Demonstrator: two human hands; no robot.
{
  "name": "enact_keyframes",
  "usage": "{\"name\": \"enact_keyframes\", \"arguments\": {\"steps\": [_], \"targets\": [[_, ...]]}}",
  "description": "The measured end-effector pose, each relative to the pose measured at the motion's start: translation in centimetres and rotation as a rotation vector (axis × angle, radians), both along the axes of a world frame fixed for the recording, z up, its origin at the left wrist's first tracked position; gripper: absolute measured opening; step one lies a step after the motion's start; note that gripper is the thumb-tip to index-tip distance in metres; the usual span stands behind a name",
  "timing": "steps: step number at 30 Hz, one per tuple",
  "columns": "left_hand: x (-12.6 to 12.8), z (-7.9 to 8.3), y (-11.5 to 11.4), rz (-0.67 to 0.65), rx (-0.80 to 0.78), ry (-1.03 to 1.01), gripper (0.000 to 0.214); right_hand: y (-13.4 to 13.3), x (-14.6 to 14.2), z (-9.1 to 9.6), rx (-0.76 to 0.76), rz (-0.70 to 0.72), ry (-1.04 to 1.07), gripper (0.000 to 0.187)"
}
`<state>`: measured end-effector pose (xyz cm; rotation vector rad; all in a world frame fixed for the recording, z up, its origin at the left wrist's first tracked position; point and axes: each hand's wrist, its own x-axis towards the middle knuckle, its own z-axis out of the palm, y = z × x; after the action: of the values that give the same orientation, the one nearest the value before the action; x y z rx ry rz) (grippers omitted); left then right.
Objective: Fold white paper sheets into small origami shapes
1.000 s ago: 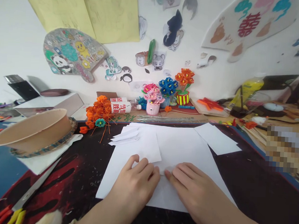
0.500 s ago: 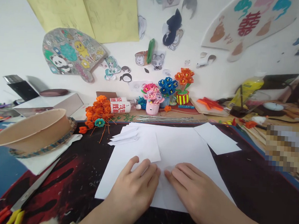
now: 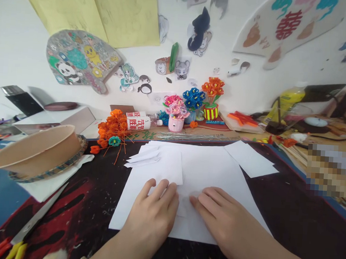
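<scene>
A small folded piece of white paper (image 3: 185, 203) lies between my hands, hard to tell from the white sheets (image 3: 209, 163) under it. My left hand (image 3: 156, 208) has curled fingers pressed on its left side; the fingertips point down and are partly hidden. At its right edge my right hand (image 3: 222, 210) pinches the paper, thumb and fingers close together. Just beyond my left fingers is a flat white square of paper (image 3: 173, 166), with several narrow folded paper pieces (image 3: 144, 158) on its left.
To the left lie open scissors (image 3: 35, 220) and a tan bowl-like container (image 3: 34, 148). Orange pipe-cleaner flowers (image 3: 111, 127), bottles and flower pots (image 3: 175, 124) line the back. More white paper (image 3: 251, 159) rests at the right.
My left hand has slid a little to the left, widening the gap between the hands. The white square shifted slightly left with it. My right hand has stayed nearly still.
</scene>
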<state>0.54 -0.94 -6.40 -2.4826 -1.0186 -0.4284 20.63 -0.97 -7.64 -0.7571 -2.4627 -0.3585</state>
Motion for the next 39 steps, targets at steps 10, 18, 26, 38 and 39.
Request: {"name": "enact_keyframes", "arguments": {"steps": [10, 18, 26, 38, 39], "targets": [[0.09, 0.03, 0.11, 0.042, -0.076, 0.050, 0.020, -0.03, 0.10, -0.13, -0.019, -0.004, -0.025, 0.034], [0.06, -0.09, 0.21, 0.025, -0.109, 0.062, 0.018, -0.21, 0.22, -0.57, -0.122, -0.048, -0.084, 0.041], [0.04, -0.09, -0.05, -0.096, -0.065, 0.083, 0.015, -0.06, 0.13, -0.59, -0.131, -0.032, -0.067, 0.041], [0.41, 0.18, 0.38, -0.079, -0.145, 0.102, 0.014, -0.17, 0.14, -0.51, 0.044, -0.063, -0.025, 0.036], [0.42, 0.20, 0.41, -0.080, -0.150, 0.101, 0.014, -0.20, 0.17, -0.50, 0.052, -0.066, -0.025, 0.036]]}}
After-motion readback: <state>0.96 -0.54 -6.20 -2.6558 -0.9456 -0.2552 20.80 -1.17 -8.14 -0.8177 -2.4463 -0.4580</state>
